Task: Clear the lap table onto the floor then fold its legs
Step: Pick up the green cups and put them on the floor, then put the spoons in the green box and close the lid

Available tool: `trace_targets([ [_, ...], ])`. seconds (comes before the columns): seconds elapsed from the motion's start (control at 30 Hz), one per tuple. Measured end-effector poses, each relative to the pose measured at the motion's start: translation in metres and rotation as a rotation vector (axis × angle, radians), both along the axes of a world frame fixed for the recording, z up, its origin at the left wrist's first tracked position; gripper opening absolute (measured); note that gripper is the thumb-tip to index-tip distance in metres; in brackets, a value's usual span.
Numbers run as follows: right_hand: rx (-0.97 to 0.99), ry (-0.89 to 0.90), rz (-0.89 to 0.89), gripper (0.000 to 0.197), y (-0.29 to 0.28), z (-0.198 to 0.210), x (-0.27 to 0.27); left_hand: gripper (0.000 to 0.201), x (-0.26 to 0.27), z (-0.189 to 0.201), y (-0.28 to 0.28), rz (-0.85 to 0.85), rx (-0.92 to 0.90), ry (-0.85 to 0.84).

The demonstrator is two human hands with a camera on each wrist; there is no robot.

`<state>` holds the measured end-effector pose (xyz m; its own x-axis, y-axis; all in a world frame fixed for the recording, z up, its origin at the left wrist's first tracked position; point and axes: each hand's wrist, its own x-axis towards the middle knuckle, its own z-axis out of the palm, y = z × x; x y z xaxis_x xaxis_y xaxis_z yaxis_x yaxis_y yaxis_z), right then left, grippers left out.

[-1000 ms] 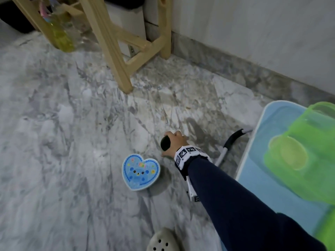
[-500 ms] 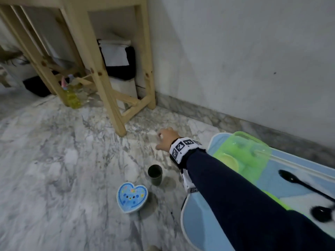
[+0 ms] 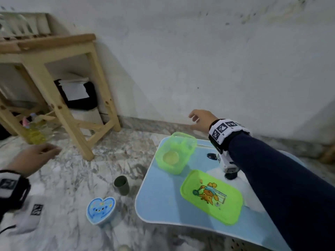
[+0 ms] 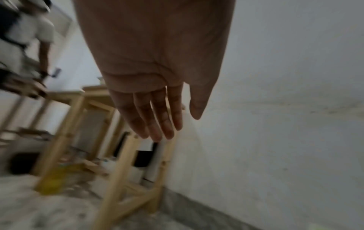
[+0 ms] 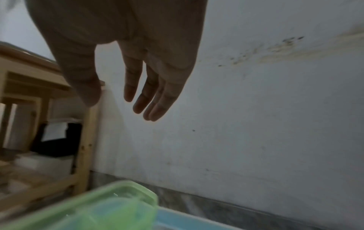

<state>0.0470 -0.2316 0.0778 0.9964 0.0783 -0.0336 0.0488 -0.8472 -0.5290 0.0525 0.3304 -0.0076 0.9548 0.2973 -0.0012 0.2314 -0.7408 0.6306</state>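
L hand (image 4: 157,62) open, empty, nr wooden stand (image 4: 126,171).

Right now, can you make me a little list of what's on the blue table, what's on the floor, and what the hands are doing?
On table: lap table holds green container, green lid, dark spoon
On floor: dark cup, heart-shaped box
Left hand: open, empty
Right hand: open, empty, above the table's far edge

Cup (image 3: 121,185) left of lap table (image 3: 159,203)
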Motion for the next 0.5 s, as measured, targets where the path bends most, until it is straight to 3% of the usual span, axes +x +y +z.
trace_targets([
  [0.07,-0.025,0.045,-0.08,0.042,-0.037,-0.017,-0.016,0.017,-0.037,0.049,-0.136,-0.102,-0.013,0.016],
  [0.17,-0.127,0.16,-0.142,0.048,-0.082,-0.048,-0.04,0.026,-0.031,0.035,-0.249,-0.243,-0.051,0.025],
  [0.33,-0.213,0.322,-0.197,0.059,-0.129,-0.102,-0.067,0.053,-0.022,-0.021,-0.346,-0.262,-0.039,0.14],
  [0.5,-0.246,0.287,-0.155,0.05,-0.137,-0.137,-0.066,0.056,-0.02,-0.054,-0.372,-0.147,-0.004,0.099],
])
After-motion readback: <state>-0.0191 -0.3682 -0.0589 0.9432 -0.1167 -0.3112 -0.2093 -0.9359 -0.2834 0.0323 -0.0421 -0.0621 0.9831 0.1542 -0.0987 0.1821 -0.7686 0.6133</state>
